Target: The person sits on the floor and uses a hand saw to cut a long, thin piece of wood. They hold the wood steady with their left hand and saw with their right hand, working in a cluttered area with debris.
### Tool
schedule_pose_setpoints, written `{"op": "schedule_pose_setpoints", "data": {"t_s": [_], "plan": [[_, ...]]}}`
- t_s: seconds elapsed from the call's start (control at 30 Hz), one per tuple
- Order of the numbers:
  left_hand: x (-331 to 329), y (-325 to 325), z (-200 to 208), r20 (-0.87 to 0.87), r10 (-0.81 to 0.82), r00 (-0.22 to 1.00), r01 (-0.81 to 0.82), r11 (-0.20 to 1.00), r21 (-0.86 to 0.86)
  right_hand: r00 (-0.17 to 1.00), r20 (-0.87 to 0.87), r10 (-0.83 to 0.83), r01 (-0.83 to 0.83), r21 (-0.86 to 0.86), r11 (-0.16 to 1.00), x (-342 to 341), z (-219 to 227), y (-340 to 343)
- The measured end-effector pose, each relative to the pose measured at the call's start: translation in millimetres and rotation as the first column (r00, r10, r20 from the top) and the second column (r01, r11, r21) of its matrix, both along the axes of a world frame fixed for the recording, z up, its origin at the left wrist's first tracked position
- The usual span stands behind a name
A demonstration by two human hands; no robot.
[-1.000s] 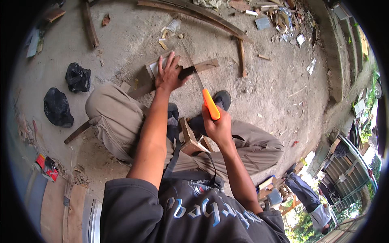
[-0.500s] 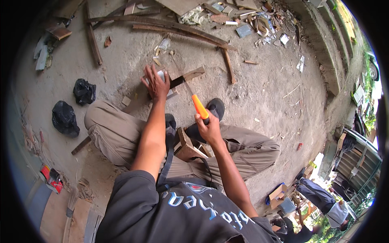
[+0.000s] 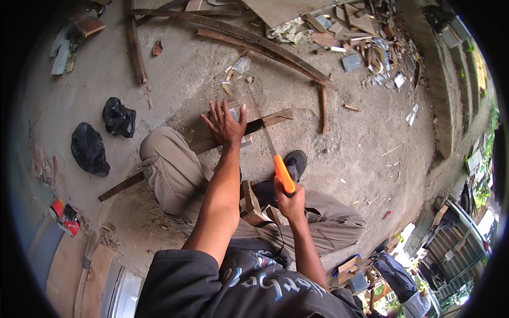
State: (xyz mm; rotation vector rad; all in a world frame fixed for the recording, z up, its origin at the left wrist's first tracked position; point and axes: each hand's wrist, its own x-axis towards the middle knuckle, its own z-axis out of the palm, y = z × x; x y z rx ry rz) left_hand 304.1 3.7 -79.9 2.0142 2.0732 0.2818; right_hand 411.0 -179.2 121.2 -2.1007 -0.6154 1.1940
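Note:
My right hand [image 3: 291,200] is closed around the orange handle of a handsaw [image 3: 284,174]. Its thin blade points away from me and crosses a long wooden plank [image 3: 278,117] near the plank's right end. My left hand [image 3: 227,126] lies with fingers spread over the plank and a block-like support beneath it, left of the blade. Part of that support is hidden under the palm. The plank runs down to the left, passing behind my bent left knee, and its other end shows beyond it.
Two black plastic bags [image 3: 89,149] lie at the left. Long dark wooden strips [image 3: 254,43] stretch across the far ground, with scrap and rubbish [image 3: 366,53] at the far right by concrete steps [image 3: 429,90]. A wooden piece [image 3: 253,204] stands between my legs. Another person is at lower right.
My right hand has drawn the saw back toward me, so more blade shows between handle and plank. My left hand stays on the plank. The whole view has shifted.

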Motion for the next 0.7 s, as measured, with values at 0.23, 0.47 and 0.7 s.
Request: {"op": "schedule_pose_setpoints", "data": {"t_s": [0.23, 0.47, 0.7], "plan": [[5, 5, 13, -0.013, -0.029, 1.000, 0.028, 0.997, -0.079, 0.999, -0.041, -0.008, 0.004, -0.102, 0.995, 25, 14, 16], [7, 9, 9, -0.018, 0.007, 1.000, -0.008, 1.000, -0.014, 0.999, 0.036, 0.033, -0.030, -0.093, 0.995, 17, 22, 26], [7, 9, 10, -0.023, 0.030, 0.999, -0.030, 1.000, -0.009, 0.987, 0.092, 0.131, -0.114, -0.177, 0.978, 20, 92, -10]]}}
